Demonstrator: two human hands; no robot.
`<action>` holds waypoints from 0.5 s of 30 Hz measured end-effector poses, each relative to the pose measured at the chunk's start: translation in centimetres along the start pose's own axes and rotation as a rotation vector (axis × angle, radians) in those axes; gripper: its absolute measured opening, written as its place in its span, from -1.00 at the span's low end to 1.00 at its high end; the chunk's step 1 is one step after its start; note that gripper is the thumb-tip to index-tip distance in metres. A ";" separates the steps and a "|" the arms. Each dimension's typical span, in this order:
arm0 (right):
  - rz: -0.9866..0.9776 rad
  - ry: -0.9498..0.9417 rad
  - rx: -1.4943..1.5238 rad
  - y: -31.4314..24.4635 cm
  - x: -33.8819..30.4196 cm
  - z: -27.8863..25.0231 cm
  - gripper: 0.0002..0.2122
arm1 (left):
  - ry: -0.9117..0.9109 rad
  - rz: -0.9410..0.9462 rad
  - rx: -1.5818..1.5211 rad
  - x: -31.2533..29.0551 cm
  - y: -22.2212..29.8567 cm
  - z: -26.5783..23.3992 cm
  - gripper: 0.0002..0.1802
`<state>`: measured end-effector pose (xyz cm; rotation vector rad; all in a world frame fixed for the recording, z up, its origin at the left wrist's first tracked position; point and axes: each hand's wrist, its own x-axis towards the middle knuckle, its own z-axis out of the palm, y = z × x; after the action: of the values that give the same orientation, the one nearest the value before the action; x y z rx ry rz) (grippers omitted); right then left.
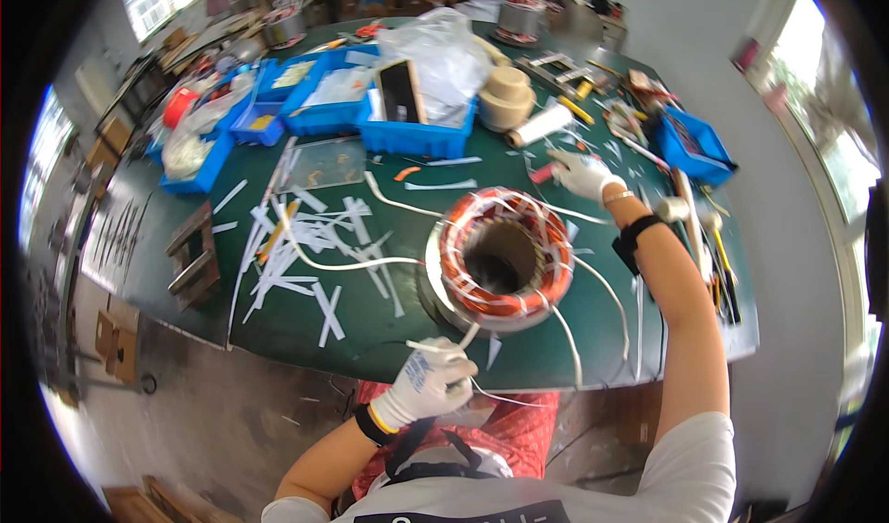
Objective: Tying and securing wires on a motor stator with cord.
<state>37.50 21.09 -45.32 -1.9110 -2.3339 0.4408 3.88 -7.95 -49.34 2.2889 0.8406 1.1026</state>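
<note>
As I inspect the green table [278, 340] from my remote station, loose white strips [324, 231] lie at left in a crossed heap; a white lead [356, 267] runs across them and, I judge, could snag if dragged. Next, the gloved left hand [428, 384] is at the near edge, fingers curled and apparently pinching a thin white cord [514, 401]; too hard a pull could fray it or disturb the winding. The stator [505, 241], topped by an orange ring, stands between the hands, bore facing up. Past it, a small red piece [541, 174] lies at the fingertips of the gloved right hand [583, 173], fingers extended; I cannot tell whether they grip it. Farther right, a wide arm swing could knock the yellow-handled hammer [722, 250].
</note>
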 end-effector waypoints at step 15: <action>0.189 0.191 0.150 0.8 -0.7 0.9 -0.67 | -0.009 0.065 0.179 0.6 -0.5 0.2 -0.84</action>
<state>38.16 20.42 -46.35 -2.0119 -1.9559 0.4150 4.14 -7.22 -49.45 2.4818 0.8990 1.0827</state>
